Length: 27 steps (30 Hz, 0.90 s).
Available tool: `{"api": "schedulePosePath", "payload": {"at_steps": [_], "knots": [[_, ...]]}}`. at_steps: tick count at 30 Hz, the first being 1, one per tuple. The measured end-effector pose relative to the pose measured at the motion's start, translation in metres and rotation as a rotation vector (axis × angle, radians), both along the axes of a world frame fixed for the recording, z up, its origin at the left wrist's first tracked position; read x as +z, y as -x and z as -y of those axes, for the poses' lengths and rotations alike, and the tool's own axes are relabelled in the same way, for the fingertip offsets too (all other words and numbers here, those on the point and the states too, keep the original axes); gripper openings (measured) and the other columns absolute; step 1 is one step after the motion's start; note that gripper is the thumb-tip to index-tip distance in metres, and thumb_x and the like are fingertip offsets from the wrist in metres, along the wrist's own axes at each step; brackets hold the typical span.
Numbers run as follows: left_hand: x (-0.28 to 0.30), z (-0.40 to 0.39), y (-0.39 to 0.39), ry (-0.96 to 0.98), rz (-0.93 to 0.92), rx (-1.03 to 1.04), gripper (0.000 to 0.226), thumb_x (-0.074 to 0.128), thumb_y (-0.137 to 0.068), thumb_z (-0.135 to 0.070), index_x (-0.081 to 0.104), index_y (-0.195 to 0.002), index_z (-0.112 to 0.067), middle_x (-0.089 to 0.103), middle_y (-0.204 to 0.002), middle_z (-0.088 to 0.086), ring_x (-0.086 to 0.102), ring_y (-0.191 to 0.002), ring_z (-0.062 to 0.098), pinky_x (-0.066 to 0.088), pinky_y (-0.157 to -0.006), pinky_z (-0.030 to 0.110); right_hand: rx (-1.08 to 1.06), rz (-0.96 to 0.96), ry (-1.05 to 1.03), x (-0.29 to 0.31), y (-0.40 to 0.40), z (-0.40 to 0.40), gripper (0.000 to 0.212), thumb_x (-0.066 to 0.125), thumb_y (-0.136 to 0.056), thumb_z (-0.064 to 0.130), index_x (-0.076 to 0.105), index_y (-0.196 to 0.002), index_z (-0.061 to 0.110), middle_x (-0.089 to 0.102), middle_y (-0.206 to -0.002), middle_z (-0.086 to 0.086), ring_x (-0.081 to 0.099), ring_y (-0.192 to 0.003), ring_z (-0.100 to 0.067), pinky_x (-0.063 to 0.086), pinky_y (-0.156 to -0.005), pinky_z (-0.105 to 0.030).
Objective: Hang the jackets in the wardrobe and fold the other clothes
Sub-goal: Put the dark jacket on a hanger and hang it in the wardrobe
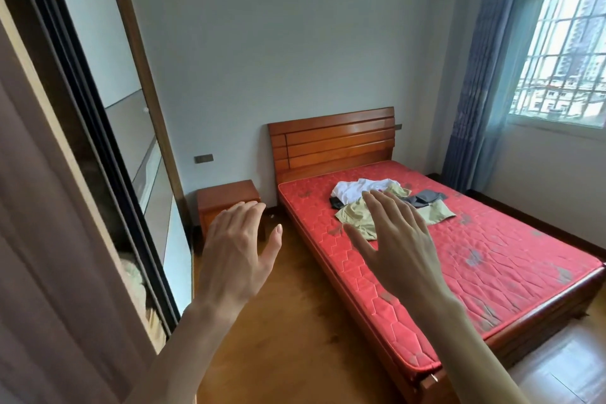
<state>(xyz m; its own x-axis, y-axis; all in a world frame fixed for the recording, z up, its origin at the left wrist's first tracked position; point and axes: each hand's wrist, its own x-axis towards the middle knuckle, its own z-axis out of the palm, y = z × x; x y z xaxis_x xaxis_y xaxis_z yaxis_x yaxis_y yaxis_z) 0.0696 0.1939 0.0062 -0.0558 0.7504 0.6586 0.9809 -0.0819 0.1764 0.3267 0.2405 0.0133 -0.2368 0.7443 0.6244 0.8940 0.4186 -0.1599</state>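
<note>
The wardrobe (98, 147) fills your nine o'clock side, its dark-framed sliding panels running away from you toward the far wall. The bed (492, 272), a wooden frame with a red quilted mattress and a slatted headboard (333, 138), stretches from your four o'clock up to about one o'clock. At your two o'clock is a barred window (567, 43) with a blue curtain (475, 82) hanging on its left. A small wooden nightstand (226, 203) stands at your eleven o'clock, between the wardrobe and the headboard end of the bed. The clothes lie in a loose heap on the mattress near the headboard, at roughly one o'clock: a khaki garment (357, 216) spread nearest you, a white shirt (352, 188) behind it, and a dark grey piece (426, 197) to their right, all overlapping or touching. Your left hand (234, 256) is raised in front of you at eleven o'clock, fingers straight and relaxed, gripping nothing. Your right hand (398, 239) is raised at one o'clock, fingers spread and straight, also free of any load; it overlaps the clothes in your view, yet whether it reaches them you cannot tell.
</note>
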Motion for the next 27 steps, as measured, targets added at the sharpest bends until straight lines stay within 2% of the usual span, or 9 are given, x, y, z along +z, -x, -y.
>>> {"api": "schedulePosePath", "payload": {"at_steps": [8,13,17,22,27], "knots": [[0.003,-0.091,-0.052,-0.009,0.009,-0.104,0.055,0.047,-0.105,-0.054,0.061,-0.141,-0.014,0.064,-0.141,0.006,0.057,-0.133,0.024,0.048,-0.113,0.046,-0.117,0.017,0.029,-0.005,-0.037,-0.067,0.073,0.041,-0.103,0.064,0.043,-0.157,0.015,0.045,-0.162,-0.005,0.035,-0.153,-0.023,0.026,-0.128,-0.044],[-0.005,-0.162,-0.097,0.007,-0.016,-0.234,0.065,0.036,-0.105,-0.06,0.057,-0.144,-0.012,0.062,-0.144,0.006,0.053,-0.137,0.022,0.042,-0.117,0.046,-0.262,0.048,0.03,-0.013,-0.083,-0.102,0.071,0.043,-0.103,0.062,0.047,-0.154,0.014,0.05,-0.158,-0.006,0.041,-0.15,-0.024,0.028,-0.126,-0.045],[-0.017,-0.221,-0.137,0.015,-0.004,-0.369,0.064,0.036,-0.107,-0.06,0.057,-0.143,-0.012,0.062,-0.142,0.006,0.052,-0.137,0.023,0.039,-0.119,0.047,-0.388,0.059,0.075,-0.023,-0.122,-0.132,0.074,0.036,-0.102,0.066,0.045,-0.155,0.015,0.049,-0.158,-0.006,0.041,-0.15,-0.024,0.029,-0.126,-0.047],[-0.03,-0.289,-0.187,0.047,0.019,-0.537,0.063,0.034,-0.107,-0.063,0.054,-0.144,-0.016,0.06,-0.144,0.004,0.049,-0.14,0.022,0.033,-0.121,0.044,-0.535,0.026,0.083,-0.03,-0.159,-0.169,0.07,0.045,-0.103,0.063,0.046,-0.154,0.015,0.051,-0.156,-0.005,0.043,-0.149,-0.024,0.029,-0.125,-0.045],[-0.033,-0.347,-0.255,0.058,0.036,-0.694,0.058,0.04,-0.105,-0.057,0.059,-0.138,-0.013,0.064,-0.136,0.007,0.054,-0.132,0.028,0.044,-0.11,0.048,-0.723,-0.003,0.092,-0.033,-0.203,-0.192,0.07,0.039,-0.104,0.065,0.047,-0.154,0.016,0.052,-0.155,-0.005,0.044,-0.147,-0.024,0.031,-0.123,-0.045]]}}
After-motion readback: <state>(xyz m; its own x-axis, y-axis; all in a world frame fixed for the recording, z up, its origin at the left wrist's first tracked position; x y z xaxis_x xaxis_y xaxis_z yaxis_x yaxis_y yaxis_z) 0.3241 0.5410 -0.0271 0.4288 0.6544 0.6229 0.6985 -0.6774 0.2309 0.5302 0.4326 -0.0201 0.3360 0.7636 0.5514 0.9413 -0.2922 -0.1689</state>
